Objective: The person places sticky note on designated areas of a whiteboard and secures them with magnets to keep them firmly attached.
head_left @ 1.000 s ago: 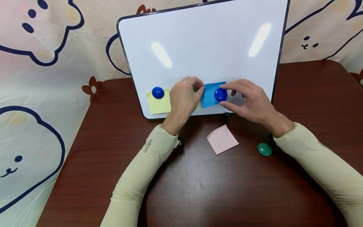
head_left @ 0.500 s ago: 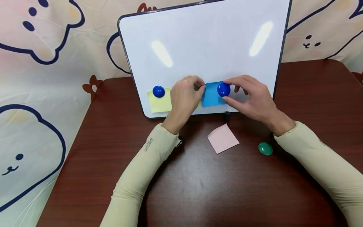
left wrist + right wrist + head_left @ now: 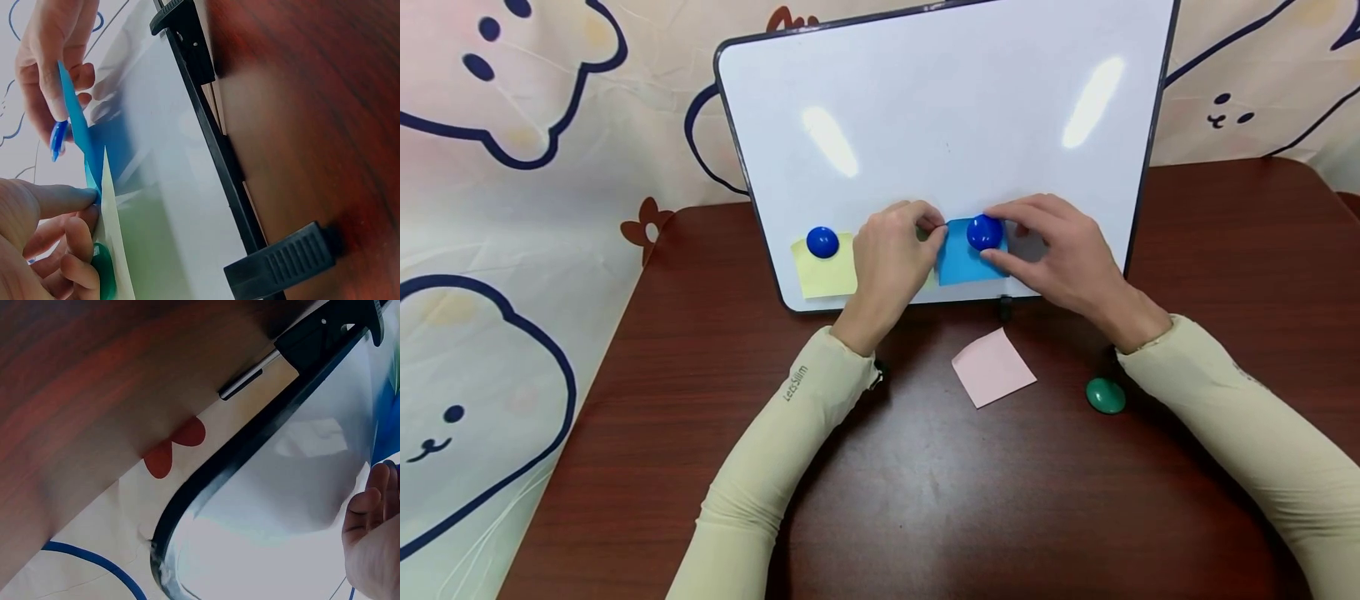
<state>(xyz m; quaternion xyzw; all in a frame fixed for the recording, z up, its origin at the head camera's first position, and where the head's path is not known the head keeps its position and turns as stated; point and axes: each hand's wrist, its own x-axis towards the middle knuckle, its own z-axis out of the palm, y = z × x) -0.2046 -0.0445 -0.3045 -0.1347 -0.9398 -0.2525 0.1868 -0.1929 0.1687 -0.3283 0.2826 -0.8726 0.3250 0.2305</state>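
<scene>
Blue paper, small note (image 3: 964, 265), roughly square, against or just off the lower part of the whiteboard (image 3: 943, 133), right of a yellow note (image 3: 822, 275). Head view. Left hand (image 3: 891, 262) pinches the blue note's upper left corner, probably to steady it. Right hand (image 3: 1063, 260) grasps a round blue magnet (image 3: 984, 232) by its rim, thumb below, finger above, over the note's upper part; that grip seems chosen to leave the back free toward the board. Note faces the near side, lower edge rising slightly to the right; no clear long axis. Magnet's dome also faces near. Another blue magnet (image 3: 822, 242) sits on the yellow note's upper edge, presumably pinning it. On the table (image 3: 887, 500): pink note (image 3: 994, 368), skewed, and green magnet (image 3: 1106, 396) to its right.

Left wrist view. Blue note nearly edge-on, standing off the board along part of its length. Pale note (image 3: 116, 244) beside it; second green magnet (image 3: 104, 272) behind the curled left fingers. Black feet (image 3: 281, 262) prop the board's lower edge.

Right wrist view. Only part of the right hand shows, fingers bent; its grip cannot be told from this side.
</scene>
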